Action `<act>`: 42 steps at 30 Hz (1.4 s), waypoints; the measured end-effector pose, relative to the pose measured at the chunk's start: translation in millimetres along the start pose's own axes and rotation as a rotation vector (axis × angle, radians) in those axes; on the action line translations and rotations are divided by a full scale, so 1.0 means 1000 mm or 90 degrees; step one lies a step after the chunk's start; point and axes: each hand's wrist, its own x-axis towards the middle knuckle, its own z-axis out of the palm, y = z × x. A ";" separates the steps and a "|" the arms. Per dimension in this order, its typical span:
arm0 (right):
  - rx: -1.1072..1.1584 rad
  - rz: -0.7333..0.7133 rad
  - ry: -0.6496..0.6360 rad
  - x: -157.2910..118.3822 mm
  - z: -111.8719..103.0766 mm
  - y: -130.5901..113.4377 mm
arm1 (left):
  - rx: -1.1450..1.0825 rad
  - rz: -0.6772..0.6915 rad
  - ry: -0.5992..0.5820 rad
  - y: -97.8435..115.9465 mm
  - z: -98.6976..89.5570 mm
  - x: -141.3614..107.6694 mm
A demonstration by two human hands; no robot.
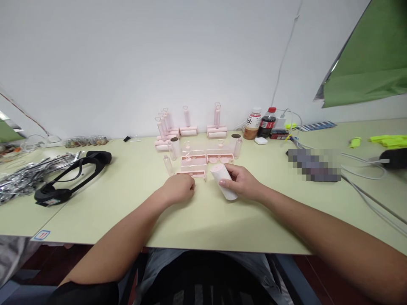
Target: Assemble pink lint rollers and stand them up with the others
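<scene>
My right hand (243,182) is wrapped round a white lint roller refill (225,186) with a pink end cap, tilted above the table. To its left, my left hand (180,189) is curled closed, knuckles up, just in front of an open pink roller case (199,174). Whatever its fingers may hold is hidden. Behind the hands lie more open pink cases, one of them with round pink caps (219,160). Clear pink handles (168,165) and a white roll with a bare core (174,148) stand beside these.
Along the wall stand several lint rollers (217,123) with heart-shaped loops. Two drink bottles (253,124) are at the back right, near cables and a blurred dark object (313,165). Leftward lie a black head strap (73,178) and silvery packets (34,171).
</scene>
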 end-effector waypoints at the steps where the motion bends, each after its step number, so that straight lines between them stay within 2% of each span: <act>1: 0.002 0.000 0.007 0.000 0.000 0.000 | -0.030 0.026 0.010 0.001 0.000 0.000; 5: 0.012 0.007 0.051 0.002 -0.001 -0.001 | -0.187 0.140 0.079 0.003 -0.004 -0.002; 8: 0.035 0.051 0.093 0.004 -0.002 0.001 | -0.295 0.192 0.118 0.004 -0.005 -0.002; 12: 0.098 0.128 0.145 0.006 -0.004 0.003 | -0.414 0.161 0.115 0.005 0.002 0.003; 18: 0.177 0.206 0.217 0.008 -0.003 0.003 | -0.670 0.104 0.058 0.006 0.009 0.012; 21: 0.201 0.198 0.220 0.008 -0.003 0.004 | -0.717 0.063 0.068 0.008 0.006 0.014; 27: 0.251 0.206 0.205 0.010 -0.005 0.005 | -0.830 0.001 0.150 0.009 0.005 0.017; 31: 0.304 0.211 0.209 0.010 -0.007 0.005 | -0.910 -0.018 0.132 0.007 0.007 0.020; 34: 0.346 0.217 0.223 0.010 -0.009 0.005 | -0.927 0.014 0.142 0.006 0.009 0.021; 39: 0.409 0.221 0.238 0.011 -0.010 0.005 | -0.903 0.124 0.197 0.009 0.013 0.022; 42: 0.435 0.226 0.228 0.011 -0.010 0.004 | -0.908 0.136 0.209 0.010 0.016 0.024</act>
